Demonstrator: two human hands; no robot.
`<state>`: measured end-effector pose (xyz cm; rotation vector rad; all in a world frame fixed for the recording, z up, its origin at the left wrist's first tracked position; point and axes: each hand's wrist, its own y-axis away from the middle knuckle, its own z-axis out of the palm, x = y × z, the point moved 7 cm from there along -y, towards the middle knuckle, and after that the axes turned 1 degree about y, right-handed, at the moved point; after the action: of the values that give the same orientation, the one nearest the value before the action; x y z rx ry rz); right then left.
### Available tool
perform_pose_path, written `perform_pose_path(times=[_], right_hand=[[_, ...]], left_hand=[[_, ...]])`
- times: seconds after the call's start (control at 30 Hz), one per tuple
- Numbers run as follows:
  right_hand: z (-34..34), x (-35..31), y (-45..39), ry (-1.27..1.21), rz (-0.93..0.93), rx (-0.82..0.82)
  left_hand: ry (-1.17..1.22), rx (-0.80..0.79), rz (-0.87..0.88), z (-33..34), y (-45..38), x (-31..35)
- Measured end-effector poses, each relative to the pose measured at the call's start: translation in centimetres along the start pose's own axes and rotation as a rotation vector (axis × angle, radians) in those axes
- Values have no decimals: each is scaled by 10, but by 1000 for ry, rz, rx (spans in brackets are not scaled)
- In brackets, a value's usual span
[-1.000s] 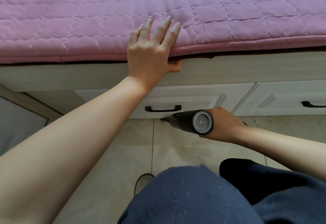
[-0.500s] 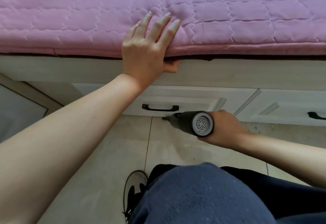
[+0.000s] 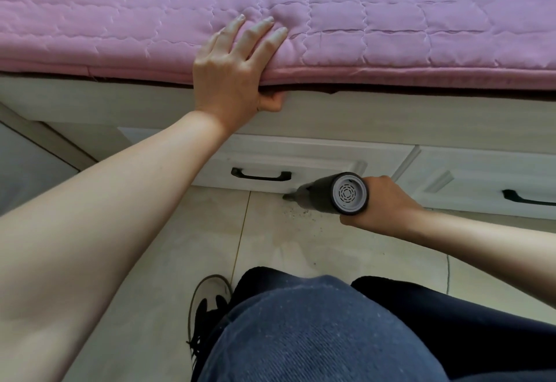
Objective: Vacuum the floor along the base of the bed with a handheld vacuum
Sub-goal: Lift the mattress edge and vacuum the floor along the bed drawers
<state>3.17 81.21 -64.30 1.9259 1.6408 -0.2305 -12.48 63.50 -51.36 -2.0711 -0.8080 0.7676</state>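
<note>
Down low and close, a knee in blue cloth (image 3: 316, 336) is blocking part of the floor (image 3: 168, 261), and a black shoe (image 3: 207, 306) is peeking out beside it. Farther out, the right hand (image 3: 388, 204) is wrapping around the vacuum (image 3: 337, 193), hiding its far side. Its thin tip is touching the floor right under the drawer (image 3: 301, 158), by dark crumbs. Farthest, the left hand (image 3: 234, 68) is lying flat with straight fingers on the pink blanket (image 3: 391, 14), thumb tucked under the edge.
</note>
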Motion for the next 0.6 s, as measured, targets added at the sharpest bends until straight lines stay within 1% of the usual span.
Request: perform_pose_path(times=[0.1,0.13,0.23,0.33,0.6], right_hand=[[0,-4,-7,-34,11,1],[-8,7,10,-67,22,27],[-7,7,8,-109,20,27],[-2,4,9,-114,22,11],[-12,3,4,-75,30,2]], left_hand=[[24,2,-9,3,0,-6],[31,6,14,-4,-6,13],[24,19,12,-7,-10,8],[11,25,4,-7,1,6],[33,25,-23,-4,-2,8]])
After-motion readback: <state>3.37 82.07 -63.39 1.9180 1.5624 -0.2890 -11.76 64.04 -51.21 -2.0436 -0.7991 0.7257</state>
